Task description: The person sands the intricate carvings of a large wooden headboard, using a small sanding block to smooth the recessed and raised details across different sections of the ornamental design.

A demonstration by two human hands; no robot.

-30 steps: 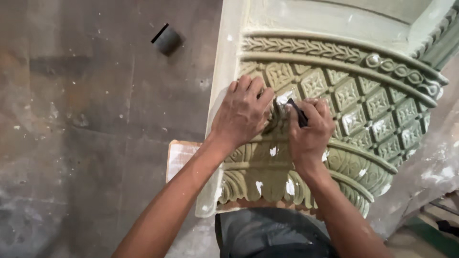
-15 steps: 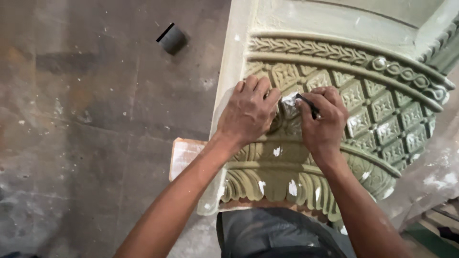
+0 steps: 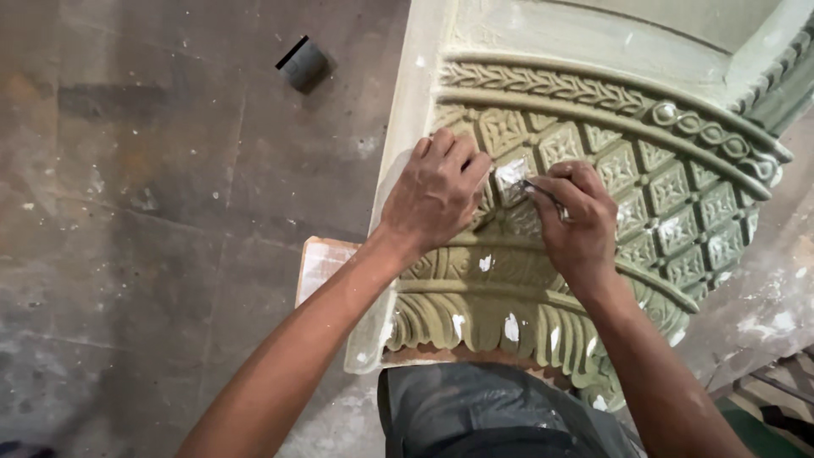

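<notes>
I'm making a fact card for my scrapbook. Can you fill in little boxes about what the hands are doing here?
Left hand: rests flat on the green carved moulding
Right hand: holds a thin metal tool
Tool tip: at a white patch on a square panel
Moulding: curved, with leaf, lattice and braid patterns, white spots here and there
Floor: grey, stained
On floor: small dark block, pale board

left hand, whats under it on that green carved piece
The left hand lies flat on the green carved ornamental moulding, beside a white filler patch that the right hand works with a thin metal tool. The carving beneath the palm is covered.
</notes>
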